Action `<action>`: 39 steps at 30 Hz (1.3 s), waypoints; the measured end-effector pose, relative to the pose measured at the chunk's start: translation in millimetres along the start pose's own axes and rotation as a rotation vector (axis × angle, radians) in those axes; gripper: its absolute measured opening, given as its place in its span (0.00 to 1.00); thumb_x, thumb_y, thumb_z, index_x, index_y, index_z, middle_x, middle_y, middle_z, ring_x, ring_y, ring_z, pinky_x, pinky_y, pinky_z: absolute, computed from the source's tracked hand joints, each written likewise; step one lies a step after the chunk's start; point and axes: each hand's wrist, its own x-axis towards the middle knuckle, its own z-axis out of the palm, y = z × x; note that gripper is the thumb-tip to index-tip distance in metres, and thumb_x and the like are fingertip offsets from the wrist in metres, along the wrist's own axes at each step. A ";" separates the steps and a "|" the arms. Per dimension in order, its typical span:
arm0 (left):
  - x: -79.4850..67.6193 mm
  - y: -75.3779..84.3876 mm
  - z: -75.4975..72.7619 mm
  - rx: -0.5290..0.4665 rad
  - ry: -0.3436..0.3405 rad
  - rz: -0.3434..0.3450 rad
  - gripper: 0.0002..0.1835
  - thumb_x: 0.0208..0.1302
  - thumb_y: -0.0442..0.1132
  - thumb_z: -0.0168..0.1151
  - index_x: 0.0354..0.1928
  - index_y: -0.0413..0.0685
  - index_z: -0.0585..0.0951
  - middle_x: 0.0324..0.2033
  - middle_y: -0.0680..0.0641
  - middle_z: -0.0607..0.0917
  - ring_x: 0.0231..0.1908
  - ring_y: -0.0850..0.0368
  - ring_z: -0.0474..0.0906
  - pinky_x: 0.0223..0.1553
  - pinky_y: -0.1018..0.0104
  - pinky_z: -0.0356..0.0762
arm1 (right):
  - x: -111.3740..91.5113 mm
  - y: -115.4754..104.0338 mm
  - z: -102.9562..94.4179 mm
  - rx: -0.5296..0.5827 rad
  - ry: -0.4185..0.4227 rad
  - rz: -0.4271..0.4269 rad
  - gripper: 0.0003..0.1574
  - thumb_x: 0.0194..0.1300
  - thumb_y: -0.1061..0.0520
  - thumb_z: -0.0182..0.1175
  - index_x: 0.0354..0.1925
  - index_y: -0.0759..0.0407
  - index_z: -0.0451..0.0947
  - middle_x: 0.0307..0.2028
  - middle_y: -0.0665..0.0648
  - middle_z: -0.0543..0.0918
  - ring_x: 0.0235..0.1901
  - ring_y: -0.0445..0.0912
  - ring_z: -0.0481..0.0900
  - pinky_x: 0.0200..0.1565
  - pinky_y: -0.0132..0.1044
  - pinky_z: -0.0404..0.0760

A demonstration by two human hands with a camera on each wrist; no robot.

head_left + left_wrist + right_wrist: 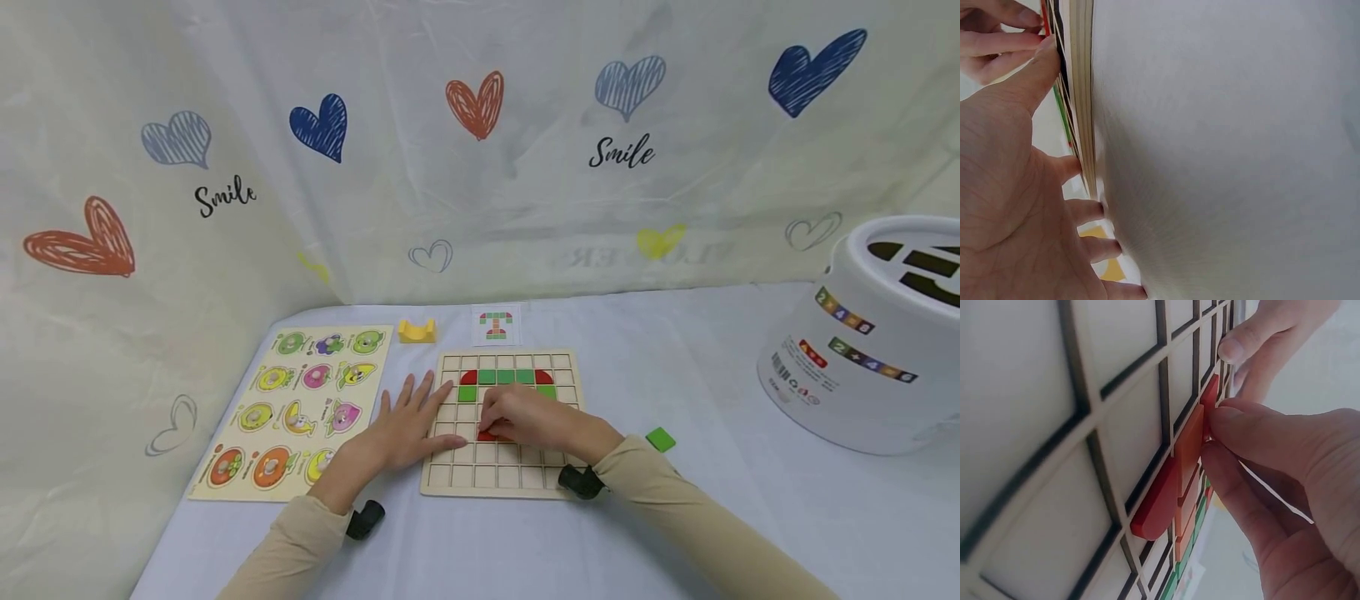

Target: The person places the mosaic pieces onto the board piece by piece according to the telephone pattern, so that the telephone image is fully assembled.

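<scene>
A wooden grid board (487, 477) lies on the white table. My left hand (408, 429) is spread over its left edge, with straight fingers and the thumb on the grid. Over the middle of the board, my right hand (528, 417) pinches a red tile (1209, 394) between thumb and forefinger, at a cell beside an orange tile (1190, 440). Another red tile (1157, 503), with a rounded corner, lies on that orange tile's other side. Farther up the board runs a row of green tiles (506, 377) with a red tile at each end. My right hand hides some of the middle cells.
Behind the board lie a pattern card (496, 325) and a yellow block (417, 332). A fruit-picture board (251, 392) is at the left. To the right are a loose green tile (661, 439) and a large white tub (795, 367). A printed curtain hangs behind the table.
</scene>
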 end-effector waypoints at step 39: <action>2.2 -1.7 4.0 -0.007 0.008 -0.003 0.53 0.70 0.73 0.56 0.85 0.52 0.52 0.83 0.37 0.45 0.81 0.31 0.35 0.73 0.24 0.33 | -146.6 30.1 -35.1 0.173 -0.048 0.145 0.17 0.57 0.56 0.81 0.45 0.51 0.88 0.40 0.39 0.82 0.38 0.33 0.79 0.40 0.32 0.84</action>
